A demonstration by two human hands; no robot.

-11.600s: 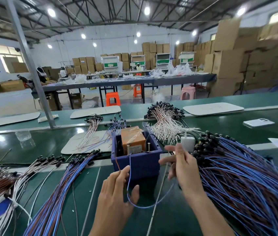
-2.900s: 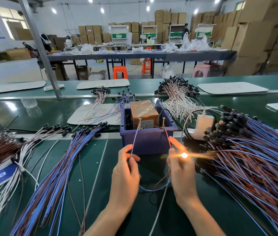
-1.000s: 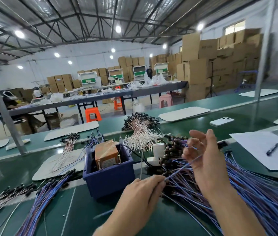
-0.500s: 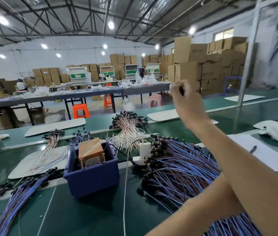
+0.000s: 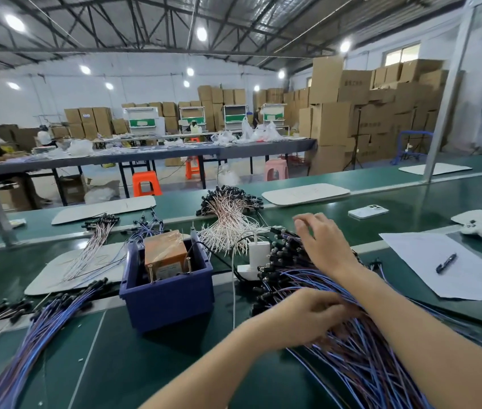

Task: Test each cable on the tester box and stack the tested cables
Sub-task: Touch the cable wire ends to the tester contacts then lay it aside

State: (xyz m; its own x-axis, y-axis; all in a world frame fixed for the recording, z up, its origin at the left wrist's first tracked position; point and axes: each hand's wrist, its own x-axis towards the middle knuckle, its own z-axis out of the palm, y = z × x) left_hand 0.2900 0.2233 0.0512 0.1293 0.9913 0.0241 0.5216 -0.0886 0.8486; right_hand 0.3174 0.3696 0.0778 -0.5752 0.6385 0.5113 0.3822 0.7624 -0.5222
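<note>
Your left grip (image 5: 307, 317) was curled down into the untested pile (image 5: 366, 358) of blue and brown cables. Blur hid its fingertips, so I cannot tell whether it had pinched one strand, several or none. Your right grip (image 5: 320, 246) was wide, with the fingers spread over the black plug ends just beyond the left one.

The strands under both grips lay crossed and tangled. Pulling one could have dragged its neighbours out or snagged the lead of the white charger (image 5: 259, 254) just left of your right grip. Lifting two at once could have sent an untested cable onto the tested stack (image 5: 45, 335), well to the left of both grips. The tester box (image 5: 166, 296) stood left of your left grip, and I saw no cable on its two upright pins.

The counter (image 5: 145, 364) was glossy green. A sheet of paper (image 5: 470, 278) with a pen (image 5: 446, 263) lay to the right of your right grip, and a phone (image 5: 368, 211) lay beyond it. The room was a large hall with stacked cartons (image 5: 351, 113), a long table and plastic stools.
</note>
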